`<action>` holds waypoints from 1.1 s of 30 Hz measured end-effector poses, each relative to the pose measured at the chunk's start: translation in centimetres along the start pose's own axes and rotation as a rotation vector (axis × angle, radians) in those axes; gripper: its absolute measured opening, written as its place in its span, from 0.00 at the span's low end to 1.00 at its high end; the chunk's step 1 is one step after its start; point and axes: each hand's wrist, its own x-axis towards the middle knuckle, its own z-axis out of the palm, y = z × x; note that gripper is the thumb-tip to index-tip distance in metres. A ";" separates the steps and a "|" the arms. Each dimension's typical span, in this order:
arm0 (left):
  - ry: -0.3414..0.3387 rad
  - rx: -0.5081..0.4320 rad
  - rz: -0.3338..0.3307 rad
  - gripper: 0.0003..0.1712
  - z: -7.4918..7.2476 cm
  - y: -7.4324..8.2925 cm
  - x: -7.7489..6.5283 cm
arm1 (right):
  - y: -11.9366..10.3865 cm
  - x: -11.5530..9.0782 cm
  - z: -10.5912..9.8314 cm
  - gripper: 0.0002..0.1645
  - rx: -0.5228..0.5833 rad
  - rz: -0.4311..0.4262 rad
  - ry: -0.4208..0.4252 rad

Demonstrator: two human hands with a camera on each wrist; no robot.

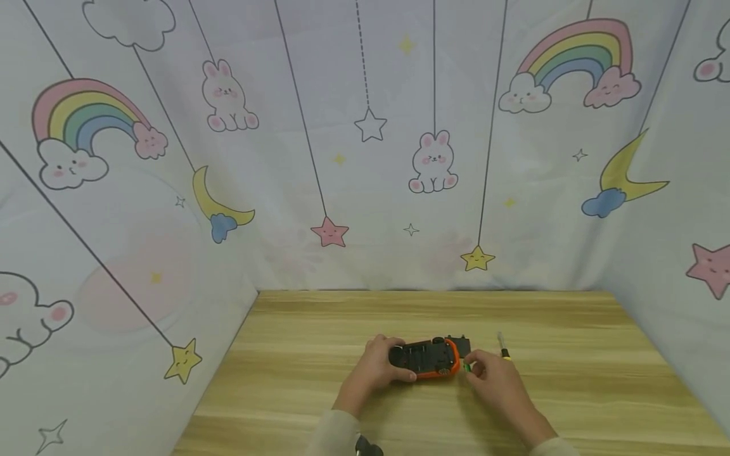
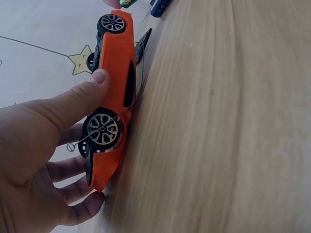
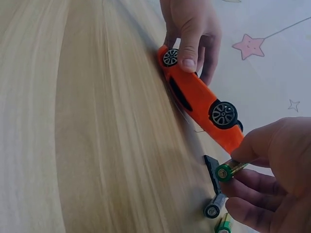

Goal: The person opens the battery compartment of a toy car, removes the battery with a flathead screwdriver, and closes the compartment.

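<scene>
An orange toy car (image 1: 424, 359) lies upside down on the table, its black underside and wheels facing up. My left hand (image 1: 376, 364) grips the car's left end, thumb along the near side and fingers around the far side. Its thumb (image 2: 92, 87) presses the orange body between the two wheels in the left wrist view. Beside the car's other end, my right hand (image 1: 496, 378) pinches a green and gold battery (image 3: 227, 172) between thumb and fingers. Whether the battery touches the car I cannot tell.
A flat black plastic piece (image 1: 458, 346) lies behind the car's right end. A grey battery (image 3: 214, 206) and another green battery (image 3: 224, 223) lie near my right hand. Farther right is a screwdriver (image 1: 502, 345). Patterned curtains (image 1: 388, 190) enclose the wooden table (image 1: 285, 354).
</scene>
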 end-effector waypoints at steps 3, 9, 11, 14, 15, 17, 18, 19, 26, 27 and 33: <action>0.001 -0.002 -0.001 0.43 0.1 -0.1 0.0 | 0.3 0.1 0.3 0.10 -0.024 -0.010 -0.006; 0.005 0.011 0.002 0.43 0.1 -0.2 0.1 | 0.7 0.2 1.0 0.09 -0.077 -0.001 -0.015; 0.000 0.013 -0.002 0.43 0.1 -0.3 0.1 | 0.6 0.1 1.1 0.08 -0.088 -0.009 -0.014; 0.001 0.012 -0.003 0.43 0.2 -0.3 0.0 | 0.6 0.0 1.3 0.07 -0.094 -0.013 -0.018; 0.000 0.013 -0.004 0.43 0.2 -0.4 0.0 | 0.5 0.0 1.3 0.07 -0.096 -0.014 -0.019; 0.000 0.016 -0.003 0.43 0.2 -0.4 0.0 | 0.5 -0.1 1.5 0.07 -0.102 -0.007 -0.023; 0.002 0.016 -0.001 0.43 0.2 -0.4 0.0 | 0.6 -0.1 1.6 0.07 -0.105 -0.001 -0.025; 0.002 0.016 0.000 0.43 0.2 -0.4 0.0 | 0.6 -0.1 1.7 0.07 -0.107 0.003 -0.026; 0.011 0.000 0.000 0.44 0.3 -0.5 -0.1 | 0.7 0.1 1.7 0.06 -0.125 -0.025 -0.020; 0.011 -0.003 -0.001 0.44 0.3 -0.5 -0.2 | 0.7 0.1 1.7 0.06 -0.126 -0.030 -0.018; 0.009 -0.011 -0.009 0.44 0.3 -0.6 -0.1 | 0.6 0.0 1.7 0.08 -0.154 -0.064 -0.006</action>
